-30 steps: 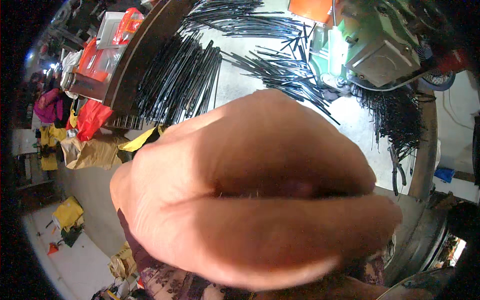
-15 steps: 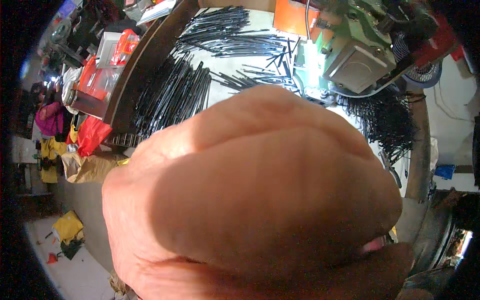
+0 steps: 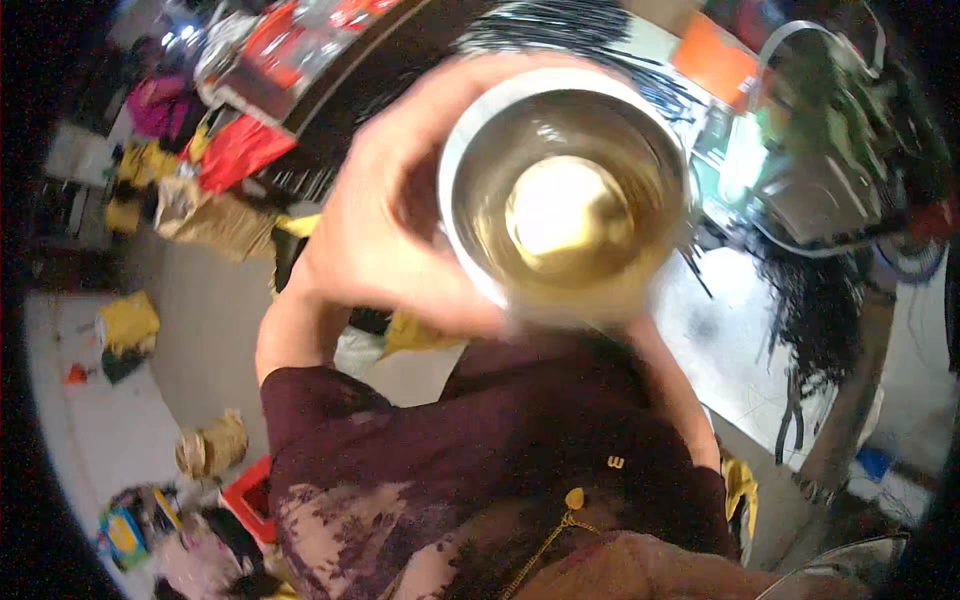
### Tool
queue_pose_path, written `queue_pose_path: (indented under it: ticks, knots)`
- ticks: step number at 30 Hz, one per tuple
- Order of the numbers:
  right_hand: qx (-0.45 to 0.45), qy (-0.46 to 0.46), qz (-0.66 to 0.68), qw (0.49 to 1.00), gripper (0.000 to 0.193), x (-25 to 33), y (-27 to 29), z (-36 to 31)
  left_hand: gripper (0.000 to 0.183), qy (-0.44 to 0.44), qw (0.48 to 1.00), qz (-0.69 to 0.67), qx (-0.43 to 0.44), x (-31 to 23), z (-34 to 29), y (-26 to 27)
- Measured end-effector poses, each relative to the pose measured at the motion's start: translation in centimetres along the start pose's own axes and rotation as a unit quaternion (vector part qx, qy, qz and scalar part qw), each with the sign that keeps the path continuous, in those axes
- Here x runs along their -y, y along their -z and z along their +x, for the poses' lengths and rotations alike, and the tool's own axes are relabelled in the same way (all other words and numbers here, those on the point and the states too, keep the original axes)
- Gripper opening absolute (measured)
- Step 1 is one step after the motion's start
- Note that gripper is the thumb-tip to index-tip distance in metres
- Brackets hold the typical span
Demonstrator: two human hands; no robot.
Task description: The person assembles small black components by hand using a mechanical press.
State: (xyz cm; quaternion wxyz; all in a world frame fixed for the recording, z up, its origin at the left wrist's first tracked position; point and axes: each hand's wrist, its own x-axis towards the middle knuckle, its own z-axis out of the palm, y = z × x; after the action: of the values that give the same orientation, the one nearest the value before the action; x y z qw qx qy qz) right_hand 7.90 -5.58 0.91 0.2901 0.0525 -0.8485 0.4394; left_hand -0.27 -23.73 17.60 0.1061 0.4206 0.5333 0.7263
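A metal cup (image 3: 482, 170) is held up close in the middle of the view, its round mouth facing me. Inside, the wall shines and a bright, pale yellow patch glows at the bottom; whether that is liquid or glare I cannot tell. My left hand (image 3: 385, 215) wraps around the cup's left side, thumb below and fingers over the far side. From the lower right my right forearm (image 3: 672, 385) reaches up behind the cup, which hides my right hand.
Black thin strips (image 3: 550, 25) lie in piles on the white worktable (image 3: 720, 350), with a darker bunch (image 3: 815, 310) at its right. A green machine (image 3: 820, 190) stands at the right back beside an orange box (image 3: 715, 60). Bags, including a red one (image 3: 240, 150), sit left.
Earlier a hand filled the middle of the view very close up; now the cup's open mouth shows in my left hand. The view has tilted down, bringing my shirt and both arms in.
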Motion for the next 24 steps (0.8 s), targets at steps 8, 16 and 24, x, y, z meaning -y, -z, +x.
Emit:
queue_pose_path:
  ticks: [8,16,24]
  knots:
    - [0.093,-0.037,-0.087,0.991,0.016,-3.2,-1.7,-0.9,0.042,-0.113,0.876,0.252,-0.395,-0.4,-2.5,15.4]
    - [0.096,-0.042,-0.097,0.99,0.016,-2.0,-1.5,-0.8,0.049,-0.026,0.779,0.356,-0.515,8.4,-7.9,35.5]
    - [0.105,-0.048,-0.133,0.984,0.015,-4.0,-2.7,-1.1,0.029,0.107,0.746,0.544,-0.369,18.7,-11.3,48.1]
